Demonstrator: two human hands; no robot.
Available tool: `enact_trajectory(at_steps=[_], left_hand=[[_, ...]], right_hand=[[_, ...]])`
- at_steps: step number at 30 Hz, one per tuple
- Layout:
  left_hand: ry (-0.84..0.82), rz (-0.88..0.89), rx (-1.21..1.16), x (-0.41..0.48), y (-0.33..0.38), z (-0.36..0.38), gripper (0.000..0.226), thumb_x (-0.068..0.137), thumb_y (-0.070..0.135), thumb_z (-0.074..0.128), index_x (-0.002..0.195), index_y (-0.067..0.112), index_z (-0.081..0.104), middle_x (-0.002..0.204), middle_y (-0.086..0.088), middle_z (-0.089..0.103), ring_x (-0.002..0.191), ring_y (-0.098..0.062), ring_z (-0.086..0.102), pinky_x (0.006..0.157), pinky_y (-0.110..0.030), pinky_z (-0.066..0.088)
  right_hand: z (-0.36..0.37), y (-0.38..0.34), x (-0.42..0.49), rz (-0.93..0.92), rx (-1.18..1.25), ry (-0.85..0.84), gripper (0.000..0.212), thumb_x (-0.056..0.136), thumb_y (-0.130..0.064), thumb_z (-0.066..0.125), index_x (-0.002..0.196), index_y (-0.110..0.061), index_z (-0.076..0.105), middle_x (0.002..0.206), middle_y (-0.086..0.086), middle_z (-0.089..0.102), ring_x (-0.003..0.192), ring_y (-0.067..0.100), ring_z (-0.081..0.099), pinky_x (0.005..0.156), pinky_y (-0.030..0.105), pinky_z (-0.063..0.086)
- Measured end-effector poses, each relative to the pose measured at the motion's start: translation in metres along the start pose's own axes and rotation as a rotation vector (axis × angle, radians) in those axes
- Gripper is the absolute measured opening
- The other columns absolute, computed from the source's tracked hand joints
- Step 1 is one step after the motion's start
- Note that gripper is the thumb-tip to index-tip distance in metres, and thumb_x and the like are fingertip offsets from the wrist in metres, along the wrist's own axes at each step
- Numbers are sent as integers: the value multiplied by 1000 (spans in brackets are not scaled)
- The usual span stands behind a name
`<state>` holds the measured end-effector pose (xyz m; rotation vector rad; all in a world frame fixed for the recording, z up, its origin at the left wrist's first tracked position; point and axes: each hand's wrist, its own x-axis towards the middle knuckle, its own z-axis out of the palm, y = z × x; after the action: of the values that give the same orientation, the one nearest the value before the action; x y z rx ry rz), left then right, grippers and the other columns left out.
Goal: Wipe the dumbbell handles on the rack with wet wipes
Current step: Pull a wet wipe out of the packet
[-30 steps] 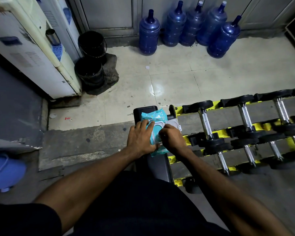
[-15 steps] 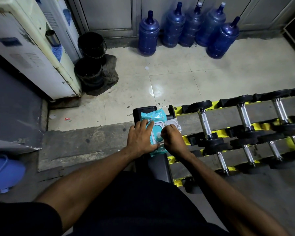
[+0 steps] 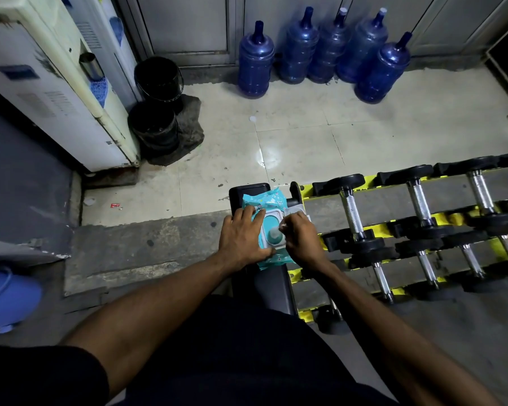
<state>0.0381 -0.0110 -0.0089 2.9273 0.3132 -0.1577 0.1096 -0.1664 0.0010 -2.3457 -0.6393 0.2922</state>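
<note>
Left hand (image 3: pixel 244 238) lies flat on the mid-frame wipes pack (image 3: pixel 272 200), steadying it while right hand (image 3: pixel 301 240) pinches a wipe (image 3: pixel 281 227).

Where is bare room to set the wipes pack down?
Bare: the tiled floor between the water jugs and the rack, and the concrete strip left of the bench. Crowded: the rack, lined with dumbbells.

Open floor (image 3: pixel 123 253) left of the bench (image 3: pixel 248 191); the dumbbell rack (image 3: pixel 307 191) stands against its right, dumbbells (image 3: pixel 349 212) packed close
</note>
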Motion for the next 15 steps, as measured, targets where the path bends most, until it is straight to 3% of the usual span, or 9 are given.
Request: enact_trajectory(at_steps=[2, 6, 10, 15], left_hand=[[4, 1, -4, -1, 0, 0, 103, 67, 77, 60, 150, 21, 34, 140, -4, 41, 123, -25, 43, 97, -41, 41], [8, 9, 10, -2, 0, 1, 102, 69, 77, 59, 151, 21, 34, 141, -5, 42, 123, -26, 43, 96, -41, 41], [-1, 5, 15, 0, 0, -1, 103, 69, 79, 59, 151, 22, 33, 142, -4, 41, 124, -25, 43, 96, -41, 41], [-4, 4, 10, 0, 0, -1, 104, 68, 78, 61, 150, 22, 33, 142, -4, 40, 124, -25, 42, 97, -41, 41]], right_hand=[[0, 2, 0, -6, 30, 4, 5, 90, -4, 63, 94, -8, 62, 93, 4, 55, 78, 15, 51, 67, 24, 34], [2, 3, 1, -54, -66, -119, 34, 77, -5, 70, 110, -8, 64, 100, 6, 57, 84, 17, 52, 72, 25, 41], [3, -1, 6, -2, -97, -110, 22, 78, 6, 62, 93, -7, 71, 92, 7, 60, 81, 21, 56, 67, 31, 44], [0, 1, 2, -26, -38, 14, 7, 85, 2, 61, 84, -5, 59, 86, 9, 55, 75, 23, 51, 62, 33, 36]])
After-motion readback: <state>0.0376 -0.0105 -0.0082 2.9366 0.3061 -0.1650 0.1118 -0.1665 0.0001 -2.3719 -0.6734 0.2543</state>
